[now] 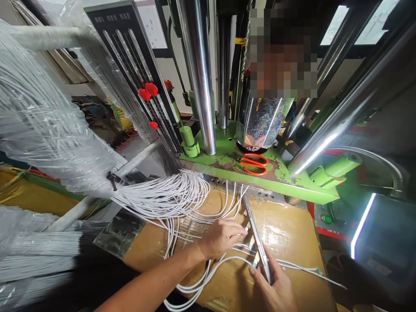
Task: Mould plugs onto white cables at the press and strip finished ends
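My left hand [221, 236] pinches the end of a thin white cable [224, 261] against a long narrow metal fixture bar [255, 236] lying on the tan work board [289, 234]. At the near end of that bar, my right hand [274, 288] grips it from below and steadies it. Several white cables [169, 197] fan from a bundle at the left across the board to the bar. More cables loop under my left wrist.
A green press base [227, 167] with chrome columns [198, 73] stands behind the board; orange scissors [253, 164] lie on it. Plastic-wrapped cable bundles [39, 121] fill the left. A black slotted panel [136, 65] leans at back. A person stands behind the machine.
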`<state>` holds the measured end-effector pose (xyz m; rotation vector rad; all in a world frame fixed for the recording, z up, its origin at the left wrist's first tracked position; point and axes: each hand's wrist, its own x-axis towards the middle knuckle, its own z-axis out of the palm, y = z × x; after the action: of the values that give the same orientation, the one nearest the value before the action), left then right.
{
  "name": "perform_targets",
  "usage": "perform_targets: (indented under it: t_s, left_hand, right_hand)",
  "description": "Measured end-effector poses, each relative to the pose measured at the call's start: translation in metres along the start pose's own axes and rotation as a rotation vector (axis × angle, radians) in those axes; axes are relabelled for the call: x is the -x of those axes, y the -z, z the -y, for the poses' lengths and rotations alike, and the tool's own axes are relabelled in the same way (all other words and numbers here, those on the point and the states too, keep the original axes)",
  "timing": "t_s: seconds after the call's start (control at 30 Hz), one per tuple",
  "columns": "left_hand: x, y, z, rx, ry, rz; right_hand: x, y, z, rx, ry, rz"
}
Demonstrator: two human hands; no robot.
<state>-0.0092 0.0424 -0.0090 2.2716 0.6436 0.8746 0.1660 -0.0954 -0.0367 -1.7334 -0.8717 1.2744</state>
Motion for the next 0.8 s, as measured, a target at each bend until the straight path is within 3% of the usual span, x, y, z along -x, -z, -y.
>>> perform_targets:
  t_s: [0.1,0.27,0.5,0.67,0.73,0.8]
  left_hand:
    - [0.001,-0.003,0.005,-0.068,-0.036,0.028]
    - [-0.002,-0.006,0.006,-0.063,-0.022,0.043]
    - [0.001,0.019,-0.014,0.167,0.306,0.078]
    - [-0.001,0.031,-0.01,0.312,0.508,-0.059]
    - [-0.007,0.029,-0.002,0.267,0.471,-0.076]
    - [-0.013,0.025,0.007,0.143,0.295,-0.045]
  right_hand:
    - [0.0,-0.003,-0.001,-0.007,0.029,-0.043]
    - [-0.004,0.004,-0.001,0.051,0.027,0.073]
    - [-0.008,0.009,-0.008,0.076,0.024,0.153]
    - [-0.009,0.009,-0.01,0.072,0.018,0.116]
    - [-0.009,0.009,-0.01,0.086,0.009,0.116]
    - [-0.009,0.006,-0.011,0.081,0.013,0.092]
